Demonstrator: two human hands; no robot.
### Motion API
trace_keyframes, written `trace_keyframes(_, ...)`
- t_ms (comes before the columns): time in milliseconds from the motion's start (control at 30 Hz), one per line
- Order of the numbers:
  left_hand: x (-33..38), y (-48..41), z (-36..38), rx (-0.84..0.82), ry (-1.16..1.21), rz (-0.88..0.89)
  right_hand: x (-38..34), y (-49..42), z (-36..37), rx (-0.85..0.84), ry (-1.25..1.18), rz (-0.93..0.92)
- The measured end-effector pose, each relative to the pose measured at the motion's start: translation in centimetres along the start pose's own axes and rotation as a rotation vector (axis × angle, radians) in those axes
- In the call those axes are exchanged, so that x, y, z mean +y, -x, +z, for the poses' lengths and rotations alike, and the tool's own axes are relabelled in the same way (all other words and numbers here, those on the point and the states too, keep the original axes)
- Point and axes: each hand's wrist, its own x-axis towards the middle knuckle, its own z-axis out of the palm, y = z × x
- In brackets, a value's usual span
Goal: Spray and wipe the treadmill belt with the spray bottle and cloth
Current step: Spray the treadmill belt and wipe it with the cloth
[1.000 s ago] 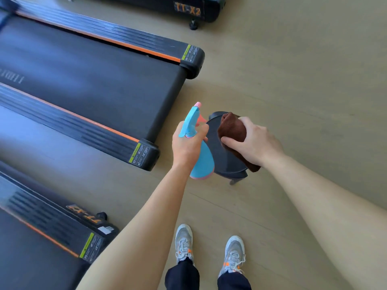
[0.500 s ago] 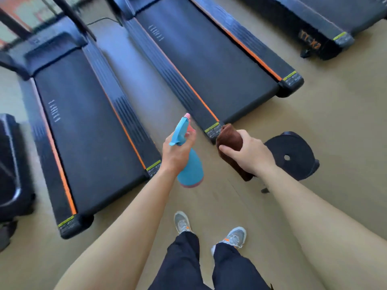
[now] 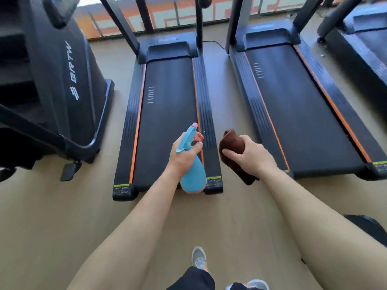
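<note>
Ahead on the floor [image 3: 52, 227] lay the black treadmill belt [image 3: 167, 122]. Over its near right corner the left hand [image 3: 182, 158] gripped the blue spray bottle [image 3: 192, 176], its opaque body hiding any contents. Beside it, the right hand [image 3: 251, 155] clutched the bunched brown cloth [image 3: 231, 143].
</note>
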Motion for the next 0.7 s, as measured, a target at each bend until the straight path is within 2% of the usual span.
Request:
trace_keyframes(300,-3.3,-7.0,-13.0,0.123,-0.076,-0.041,-13.2,-8.3,5.9,-0.059,0.11,-0.122)
trace_keyframes(700,-4.7,-23.9,-18.6,0.19,-0.144,-0.182,-21.1,-27.8,7.9,-0.123,0.144,-0.168)
